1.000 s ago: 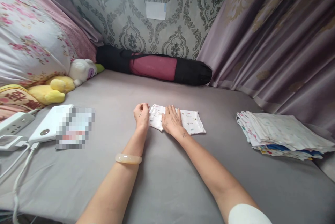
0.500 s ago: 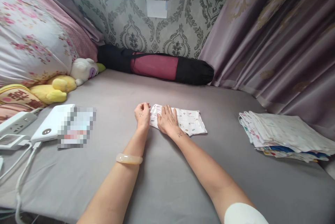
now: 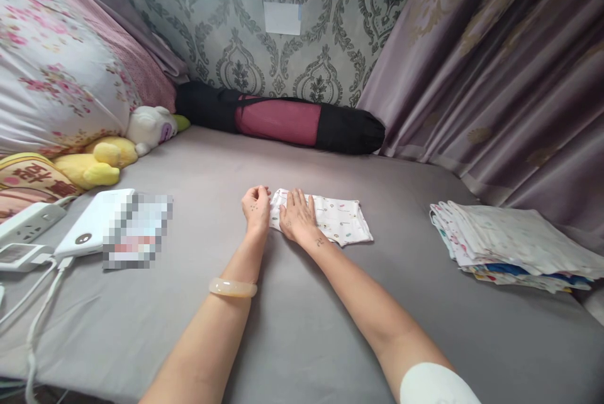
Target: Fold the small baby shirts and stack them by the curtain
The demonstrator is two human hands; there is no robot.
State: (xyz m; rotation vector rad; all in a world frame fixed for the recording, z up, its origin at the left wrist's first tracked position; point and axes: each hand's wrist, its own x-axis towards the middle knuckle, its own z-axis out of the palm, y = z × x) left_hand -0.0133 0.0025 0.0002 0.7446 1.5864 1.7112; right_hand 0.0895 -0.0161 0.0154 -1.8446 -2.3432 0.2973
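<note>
A folded white cloth (image 3: 346, 218) with small coloured prints lies flat on the grey sheet in front of me. My right hand (image 3: 298, 216) rests palm down on its left half, fingers stretched out. Just at the cloth's left edge is my left hand (image 3: 255, 207), its fingers curled closed. Whether they pinch the edge of the cloth is hidden from me. A pale bangle (image 3: 233, 287) circles my left wrist.
On the right sits a stack of folded cloths (image 3: 519, 240). To the left are a white power bank (image 3: 97, 221), a power strip (image 3: 31, 224), cables and a blurred packet (image 3: 139, 234). Plush toys (image 3: 151, 127) lie beyond. A black and red rolled bag (image 3: 278, 119) lies along the wall.
My right hand has slid slightly left across the cloth, still flat. My left hand stays closed at the cloth's left edge.
</note>
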